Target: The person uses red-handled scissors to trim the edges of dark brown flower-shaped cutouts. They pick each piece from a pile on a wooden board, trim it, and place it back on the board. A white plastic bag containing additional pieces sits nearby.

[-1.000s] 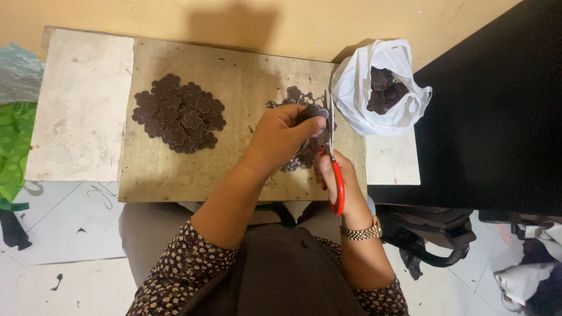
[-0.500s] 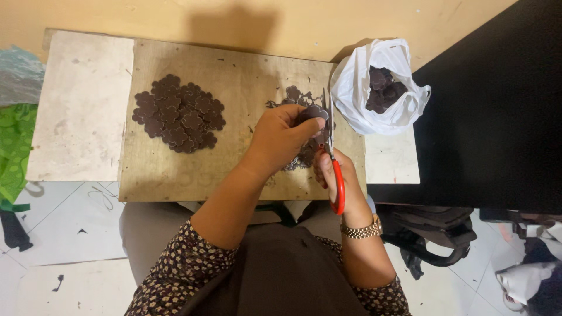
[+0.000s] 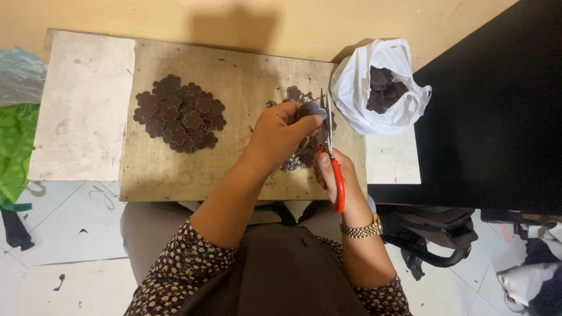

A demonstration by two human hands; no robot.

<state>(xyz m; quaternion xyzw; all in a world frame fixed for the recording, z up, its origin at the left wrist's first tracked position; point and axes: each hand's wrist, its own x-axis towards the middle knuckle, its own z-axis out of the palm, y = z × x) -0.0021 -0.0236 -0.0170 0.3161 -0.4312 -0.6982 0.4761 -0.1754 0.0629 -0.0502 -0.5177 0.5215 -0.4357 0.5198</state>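
Two bare hands work over a wooden board [image 3: 175,175], seen from above. The left hand [image 3: 281,131] pinches a dark flower-shaped piece [image 3: 315,109] between its fingertips. The right hand [image 3: 335,175] is closed around the red handles of scissors [image 3: 331,146], whose blades point away and meet the piece. Dark scraps [image 3: 301,153] lie under the hands. A pile of cut flowers [image 3: 178,114] sits on the board's left part, well apart. A white bag [image 3: 380,88] holding more dark pieces stands just right of the board.
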